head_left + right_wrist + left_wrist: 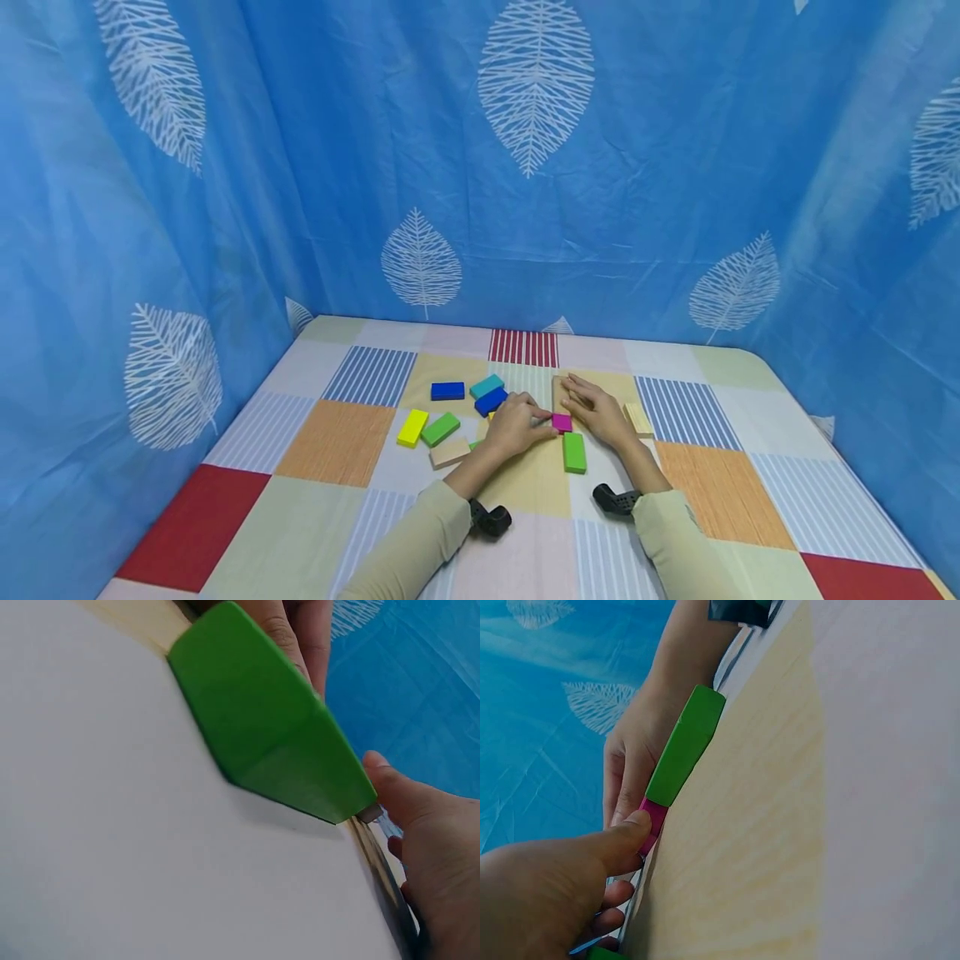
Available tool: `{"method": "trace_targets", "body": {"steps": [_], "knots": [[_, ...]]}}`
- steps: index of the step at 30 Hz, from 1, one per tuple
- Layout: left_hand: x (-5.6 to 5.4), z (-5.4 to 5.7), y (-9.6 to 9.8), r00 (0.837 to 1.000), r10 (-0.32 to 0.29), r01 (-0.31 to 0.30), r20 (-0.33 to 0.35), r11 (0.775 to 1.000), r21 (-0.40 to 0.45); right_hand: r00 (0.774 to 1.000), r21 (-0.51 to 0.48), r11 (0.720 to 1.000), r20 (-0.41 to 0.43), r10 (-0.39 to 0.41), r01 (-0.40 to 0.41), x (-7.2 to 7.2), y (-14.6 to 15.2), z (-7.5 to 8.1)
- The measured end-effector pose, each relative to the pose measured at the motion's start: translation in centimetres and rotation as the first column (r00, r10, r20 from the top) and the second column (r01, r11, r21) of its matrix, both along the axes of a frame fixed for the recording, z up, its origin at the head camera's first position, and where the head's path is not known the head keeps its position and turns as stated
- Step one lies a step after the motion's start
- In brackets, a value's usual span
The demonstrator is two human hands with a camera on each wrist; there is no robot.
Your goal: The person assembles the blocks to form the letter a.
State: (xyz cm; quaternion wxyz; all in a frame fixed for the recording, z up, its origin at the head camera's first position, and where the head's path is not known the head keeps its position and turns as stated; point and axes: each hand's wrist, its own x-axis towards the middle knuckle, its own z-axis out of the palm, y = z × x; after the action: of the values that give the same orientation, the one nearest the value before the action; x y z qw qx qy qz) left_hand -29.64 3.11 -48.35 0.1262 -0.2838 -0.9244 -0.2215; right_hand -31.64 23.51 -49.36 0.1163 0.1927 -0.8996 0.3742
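My left hand (516,427) pinches a small magenta block (562,422) between thumb and fingers. In the left wrist view, the thumb lies on that magenta block (657,817), which meets the end of a green block (686,746). The same green block (574,452) lies lengthwise toward me in the head view. Beyond the magenta piece, a plain wooden block (558,393) continues the row. Along its right side, my right hand (598,412) rests with fingers extended, fingertips right at the wood. The right wrist view shows the right thumb (379,766) past the large green block (262,712).
Left of the hands lie a yellow block (412,428), a green block (440,429), a wooden block (450,453), a turquoise block (487,386) and blue blocks (447,391). Another wooden block (637,420) sits beside the right wrist. Blue curtains (360,150) surround the patchwork-covered table (322,533).
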Motion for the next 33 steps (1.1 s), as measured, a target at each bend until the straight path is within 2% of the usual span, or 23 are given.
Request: {"method": "trace_targets", "body": {"steps": [2, 5, 8, 12, 15, 20, 24, 30, 33], "knots": [[0.1, -0.1, 0.0, 1.0, -0.008, 0.008, 0.001, 1.0, 0.004, 0.999, -0.007, 0.999, 0.004, -0.033, 0.033, 0.5, 0.1, -0.1], [0.3, -0.1, -0.1, 1.0, -0.011, 0.011, -0.014, 1.0, 0.015, 0.999, -0.026, 0.999, 0.023, -0.032, 0.033, 1.2, 0.1, -0.1], [0.5, 0.1, -0.2, 0.998, -0.004, 0.007, -0.059, 0.999, 0.052, 0.998, -0.052, 0.998, 0.046, 0.035, -0.032, 1.6, 0.1, 0.0], [1.1, 0.5, -0.3, 0.994, -0.016, 0.032, -0.112, 0.989, 0.142, 0.992, -0.041, 0.992, 0.025, 0.12, -0.119, 1.8, -0.1, 0.1], [2.0, 0.7, -0.3, 0.995, -0.054, 0.072, -0.089, 0.975, 0.21, 0.99, 0.007, 0.99, -0.018, 0.14, -0.14, 1.8, -0.2, 0.1], [3.6, 0.4, -0.2, 0.993, -0.12, 0.114, 0.005, 0.955, 0.273, 0.986, 0.031, 0.987, -0.049, 0.157, -0.155, 1.7, -0.1, 0.3], [4.0, 0.2, 0.0, 0.988, -0.152, 0.143, 0.017, 0.957, 0.252, 0.986, 0.02, 0.987, -0.042, 0.16, -0.159, 1.7, 0.0, 0.4], [4.0, 0.0, 0.3, 0.988, -0.151, 0.147, 0.027, 0.983, 0.109, 0.99, 0.006, 0.99, -0.011, 0.138, -0.138, 1.9, 0.2, 0.2], [4.0, 0.0, 0.4, 0.989, -0.147, 0.145, 0.036, 0.988, 0.053, 0.992, 0.001, 0.992, -0.005, 0.127, -0.127, 1.9, 0.3, 0.2]]}}
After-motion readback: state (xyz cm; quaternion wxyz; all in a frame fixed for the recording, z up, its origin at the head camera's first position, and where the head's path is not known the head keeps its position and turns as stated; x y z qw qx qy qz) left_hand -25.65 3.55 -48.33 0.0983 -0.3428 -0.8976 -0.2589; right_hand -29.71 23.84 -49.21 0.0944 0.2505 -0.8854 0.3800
